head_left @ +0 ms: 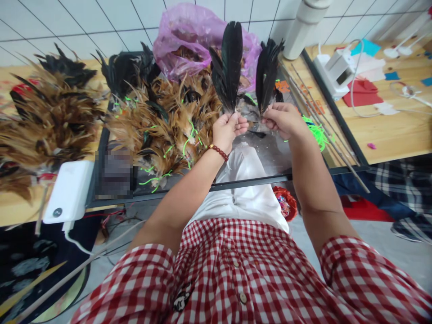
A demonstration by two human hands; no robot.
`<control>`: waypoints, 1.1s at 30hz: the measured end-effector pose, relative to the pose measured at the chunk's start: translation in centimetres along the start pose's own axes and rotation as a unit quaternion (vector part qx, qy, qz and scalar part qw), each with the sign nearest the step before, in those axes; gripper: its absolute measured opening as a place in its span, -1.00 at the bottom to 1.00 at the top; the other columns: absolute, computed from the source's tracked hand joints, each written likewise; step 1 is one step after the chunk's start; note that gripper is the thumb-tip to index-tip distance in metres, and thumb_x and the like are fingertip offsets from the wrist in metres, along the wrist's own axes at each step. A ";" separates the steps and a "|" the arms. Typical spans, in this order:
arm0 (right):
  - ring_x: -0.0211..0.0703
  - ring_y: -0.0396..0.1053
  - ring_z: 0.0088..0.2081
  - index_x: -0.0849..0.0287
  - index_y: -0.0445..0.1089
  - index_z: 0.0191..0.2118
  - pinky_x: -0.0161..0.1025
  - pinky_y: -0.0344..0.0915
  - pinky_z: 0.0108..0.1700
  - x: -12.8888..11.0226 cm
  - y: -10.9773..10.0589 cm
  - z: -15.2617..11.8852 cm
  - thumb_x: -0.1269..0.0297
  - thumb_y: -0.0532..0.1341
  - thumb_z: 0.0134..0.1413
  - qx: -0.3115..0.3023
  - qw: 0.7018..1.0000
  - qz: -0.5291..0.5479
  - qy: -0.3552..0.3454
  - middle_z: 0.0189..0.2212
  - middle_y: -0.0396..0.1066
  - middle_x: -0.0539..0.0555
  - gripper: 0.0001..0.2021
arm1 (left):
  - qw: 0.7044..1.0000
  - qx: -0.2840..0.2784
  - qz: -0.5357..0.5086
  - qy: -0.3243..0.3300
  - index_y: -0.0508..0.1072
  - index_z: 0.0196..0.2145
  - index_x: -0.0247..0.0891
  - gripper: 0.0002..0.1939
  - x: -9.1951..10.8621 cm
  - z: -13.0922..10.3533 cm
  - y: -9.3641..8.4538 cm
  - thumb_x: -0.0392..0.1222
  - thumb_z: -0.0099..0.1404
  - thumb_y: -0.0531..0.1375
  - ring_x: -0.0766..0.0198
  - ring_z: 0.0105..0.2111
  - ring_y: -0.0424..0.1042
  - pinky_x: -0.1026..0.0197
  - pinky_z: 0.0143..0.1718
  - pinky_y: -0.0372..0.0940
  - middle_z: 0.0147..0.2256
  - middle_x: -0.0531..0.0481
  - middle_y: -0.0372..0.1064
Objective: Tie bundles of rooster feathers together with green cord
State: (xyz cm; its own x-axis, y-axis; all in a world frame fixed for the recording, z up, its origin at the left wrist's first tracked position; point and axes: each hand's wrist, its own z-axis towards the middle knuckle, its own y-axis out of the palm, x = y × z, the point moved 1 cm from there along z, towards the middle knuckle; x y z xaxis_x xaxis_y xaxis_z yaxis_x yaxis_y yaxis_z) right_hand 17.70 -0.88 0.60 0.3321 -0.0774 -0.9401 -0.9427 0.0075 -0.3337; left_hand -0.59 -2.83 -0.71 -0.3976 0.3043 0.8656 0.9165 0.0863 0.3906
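My left hand, with a beaded bracelet at the wrist, pinches the quill ends of a few tall black feathers. Upright above the fingers, they fan slightly. To the right, my right hand has thumb and fingertips closed at the base of a second bunch of black feathers; the exact grip is partly hidden. Left of my hands lies a big heap of brown feathers, with bright green ties among them. Below the hands, a small dark feather rests on the grey surface.
A pink plastic bag and a white cylinder stand at the back. Thin sticks and green strands lie right. More feathers and a white power bank are left. A dark frame edge runs in front.
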 end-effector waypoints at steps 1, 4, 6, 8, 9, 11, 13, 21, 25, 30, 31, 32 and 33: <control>-0.32 0.17 -0.60 0.12 0.32 -0.50 -0.33 0.09 -0.58 -0.2 0.2 -0.1 0.12 0.39 -0.04 -0.015 0.999 0.043 0.000 -0.60 0.35 0.00 -0.72 | 1.000 -0.004 0.004 -0.004 0.45 -0.25 -0.26 -0.80 0.0 0.0 0.0 -0.06 0.39 0.29 0.35 -0.25 0.62 0.31 -0.11 0.48 -0.32 -0.02 0.60; -0.38 0.15 -0.60 0.13 0.30 -0.47 -0.37 0.04 -0.60 -0.9 1.2 -0.6 0.10 0.43 -0.03 -0.044 0.992 0.118 -0.013 -0.55 0.36 -0.03 -0.68 | 0.999 -0.025 0.021 -0.024 0.45 -0.26 -0.27 -0.77 -0.2 -0.2 0.2 -0.04 0.37 0.31 0.32 -0.25 0.63 0.28 -0.13 0.48 -0.30 -0.05 0.60; -0.40 0.15 -0.60 0.13 0.29 -0.46 -0.38 0.05 -0.59 -1.2 2.1 -0.8 0.09 0.44 -0.01 -0.050 0.989 0.135 -0.020 -0.55 0.34 -0.06 -0.66 | 0.998 -0.040 0.033 -0.036 0.44 -0.28 -0.28 -0.76 -0.4 -0.3 0.4 -0.05 0.35 0.33 0.31 -0.28 0.63 0.28 -0.15 0.48 -0.33 -0.05 0.59; -0.41 0.13 -0.60 0.12 0.26 -0.46 -0.38 0.05 -0.57 -1.2 2.9 -0.9 0.07 0.44 0.01 -0.049 0.989 0.135 -0.023 -0.57 0.31 -0.08 -0.63 | 0.997 -0.048 0.042 -0.039 0.44 -0.29 -0.28 -0.76 -0.6 -0.3 0.5 -0.07 0.33 0.35 0.32 -0.32 0.63 0.29 -0.19 0.49 -0.38 -0.01 0.57; -0.40 0.13 -0.59 0.11 0.25 -0.46 -0.38 0.06 -0.57 -1.2 3.2 -0.9 0.06 0.44 0.01 -0.049 0.990 0.132 -0.023 -0.57 0.30 -0.09 -0.62 | 0.997 -0.049 0.045 -0.038 0.43 -0.30 -0.27 -0.77 -0.7 -0.2 0.5 -0.08 0.32 0.36 0.33 -0.34 0.62 0.30 -0.20 0.49 -0.41 0.01 0.56; -0.38 0.14 -0.58 0.10 0.25 -0.45 -0.36 0.08 -0.55 -1.2 3.6 -0.9 0.02 0.45 0.01 -0.049 0.991 0.124 -0.026 -0.56 0.30 -0.08 -0.60 | 0.997 -0.049 0.051 -0.034 0.44 -0.31 -0.27 -0.78 -0.8 -0.2 0.5 -0.11 0.31 0.37 0.35 -0.37 0.61 0.31 -0.21 0.49 -0.45 0.04 0.53; -0.35 0.17 -0.55 0.08 0.26 -0.44 -0.34 0.11 -0.52 -1.1 3.8 -1.0 -0.01 0.45 -0.01 -0.049 0.991 0.118 -0.031 -0.55 0.31 -0.07 -0.60 | 0.996 -0.053 0.057 -0.033 0.44 -0.35 -0.28 -0.80 -0.8 -0.2 0.4 -0.15 0.30 0.37 0.37 -0.42 0.58 0.31 -0.22 0.48 -0.47 0.05 0.51; -0.12 0.39 -0.26 0.07 0.47 -0.28 -0.17 0.39 -0.24 -1.4 3.2 -1.3 -0.10 0.51 -0.14 -0.020 0.994 0.030 -0.107 -0.32 0.46 0.05 -0.58 | 0.996 -0.061 0.047 -0.040 0.47 -0.40 -0.29 -0.75 -0.6 -0.3 0.1 -0.12 0.23 0.43 0.37 -0.40 0.56 0.28 -0.19 0.49 -0.48 0.04 0.50; -0.01 0.40 -0.05 0.02 0.49 0.03 -0.14 0.42 -0.06 -1.5 2.5 -1.5 -0.02 0.61 -0.35 -0.028 0.983 -0.073 -0.169 -0.01 0.45 0.13 -0.28 | 0.997 -0.063 0.021 -0.030 0.49 -0.35 -0.29 -0.78 -0.2 -0.2 -0.1 -0.10 0.26 0.40 0.34 -0.27 0.60 0.25 -0.08 0.49 -0.38 0.01 0.57; 0.07 0.38 0.01 -0.02 0.41 0.19 -0.04 0.42 0.03 -1.0 2.5 -1.4 -0.02 0.59 -0.25 -0.005 0.966 -0.139 -0.216 0.11 0.39 0.17 -0.19 | 0.997 -0.068 0.010 -0.042 0.51 -0.30 -0.30 -0.81 0.1 -0.2 -0.1 -0.13 0.29 0.38 0.35 -0.28 0.59 0.19 -0.02 0.49 -0.32 -0.03 0.59; 0.08 0.38 0.01 -0.01 0.41 0.19 -0.04 0.42 0.03 -0.9 2.3 -1.2 -0.02 0.58 -0.23 0.006 0.966 -0.148 -0.213 0.11 0.40 0.18 -0.20 | 0.997 -0.068 0.007 -0.039 0.51 -0.30 -0.29 -0.83 0.1 -0.2 -0.1 -0.15 0.31 0.36 0.36 -0.29 0.59 0.20 -0.03 0.49 -0.33 -0.02 0.59; 0.07 0.39 0.00 0.00 0.42 0.18 -0.03 0.42 0.03 -0.7 2.0 -1.0 -0.02 0.57 -0.20 0.022 0.966 -0.155 -0.208 0.10 0.42 0.18 -0.24 | 0.997 -0.064 0.003 -0.033 0.50 -0.29 -0.29 -0.84 0.1 -0.2 -0.1 -0.15 0.33 0.34 0.38 -0.30 0.59 0.23 -0.04 0.49 -0.33 -0.01 0.59; 0.06 0.40 -0.02 0.03 0.44 0.16 -0.02 0.42 0.03 -0.6 1.6 -0.8 -0.02 0.54 -0.14 0.044 0.965 -0.160 -0.201 0.07 0.44 0.18 -0.30 | 0.998 -0.057 -0.001 -0.027 0.50 -0.28 -0.28 -0.85 0.1 -0.2 -0.2 -0.14 0.35 0.32 0.40 -0.31 0.59 0.26 -0.07 0.49 -0.34 0.01 0.58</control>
State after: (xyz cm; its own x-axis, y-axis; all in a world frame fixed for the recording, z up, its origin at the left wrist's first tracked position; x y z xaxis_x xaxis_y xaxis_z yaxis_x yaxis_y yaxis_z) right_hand 16.00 -1.61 0.68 0.6089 0.3033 -0.7330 -0.7887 0.1331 -0.6002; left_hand -0.79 -2.96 -0.60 -0.3930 0.3548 0.8483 0.9037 -0.0216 0.4277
